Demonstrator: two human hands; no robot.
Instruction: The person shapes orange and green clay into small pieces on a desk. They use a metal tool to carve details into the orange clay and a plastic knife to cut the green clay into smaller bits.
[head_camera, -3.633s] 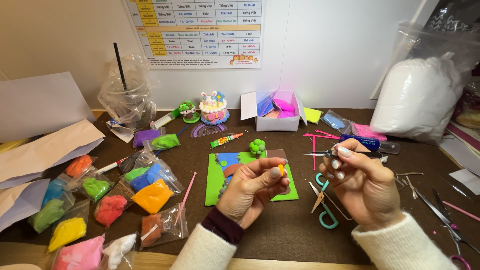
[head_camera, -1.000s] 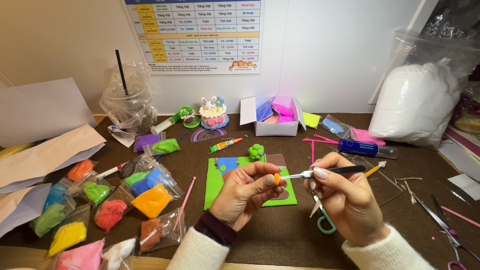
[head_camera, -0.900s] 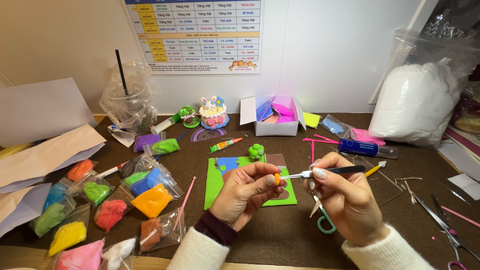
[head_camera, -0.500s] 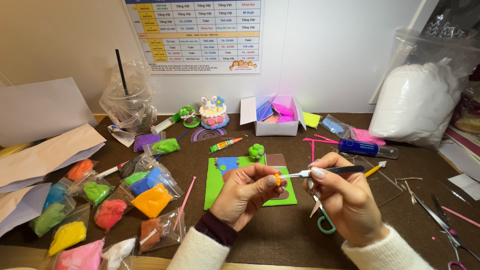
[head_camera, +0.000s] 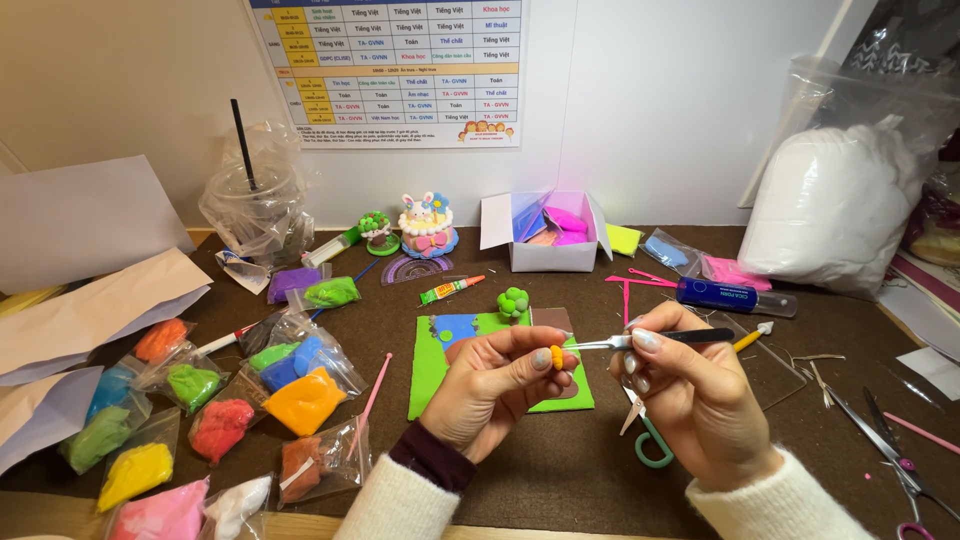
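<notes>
My left hand (head_camera: 497, 386) pinches a small orange clay piece (head_camera: 556, 357) between thumb and fingers above a green clay board (head_camera: 432, 368). My right hand (head_camera: 683, 387) grips a thin metal sculpting tool (head_camera: 650, 339) whose tip touches the orange piece. On the board lie a blue patch (head_camera: 456, 327) and a small green clay tree (head_camera: 513, 302). Both hands hover over the brown table mat.
Several bags of coloured clay (head_camera: 300, 400) lie at the left. A clay cake (head_camera: 428, 226), a white box (head_camera: 548, 231), a glue tube (head_camera: 450, 290) and a blue marker (head_camera: 730, 297) stand behind. Teal-handled scissors (head_camera: 645, 432) lie under my right hand; a large white bag (head_camera: 838, 206) is at right.
Since the earliest frame my right hand has brought the tool's tip to the orange piece in my left hand. Over the last second the hands have hardly moved.
</notes>
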